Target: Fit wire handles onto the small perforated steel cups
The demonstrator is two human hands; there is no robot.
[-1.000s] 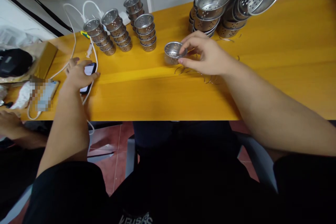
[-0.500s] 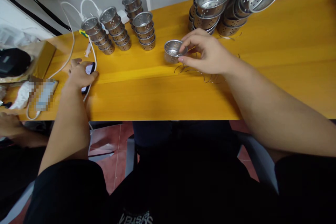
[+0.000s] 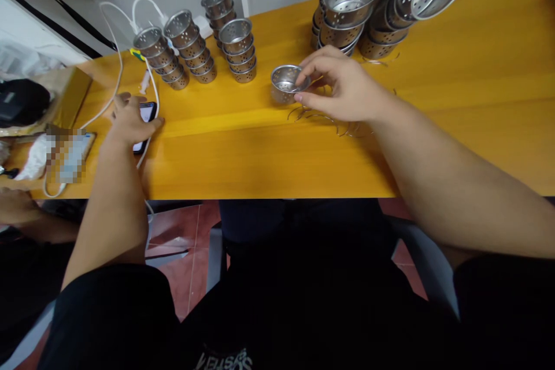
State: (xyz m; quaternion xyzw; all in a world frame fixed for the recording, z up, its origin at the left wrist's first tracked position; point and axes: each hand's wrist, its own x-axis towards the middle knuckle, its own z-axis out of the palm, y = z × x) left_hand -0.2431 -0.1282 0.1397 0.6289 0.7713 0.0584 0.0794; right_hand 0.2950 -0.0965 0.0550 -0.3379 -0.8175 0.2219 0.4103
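My right hand (image 3: 336, 84) pinches the near right rim of a small perforated metal cup (image 3: 282, 91), which is upright on the yellow wooden table (image 3: 243, 150). Beneath and beside that hand lie several thin bent wires (image 3: 342, 127). My left hand (image 3: 132, 118) rests over a smartphone (image 3: 150, 111) with its fingers spread, covering part of the phone. A white cable (image 3: 156, 89) runs past the thumb of that hand.
Several stacks of small perforated cups (image 3: 237, 49) stand along the back. Larger perforated metal bowls (image 3: 353, 0) are piled at the back right. On the left are a cardboard box (image 3: 73, 95), a blurred-out device (image 3: 76, 156) and another person's arm (image 3: 26, 214).
My left hand has shifted slightly over the phone, its fingers stretching a little further out. My right hand and the cup have hardly moved.
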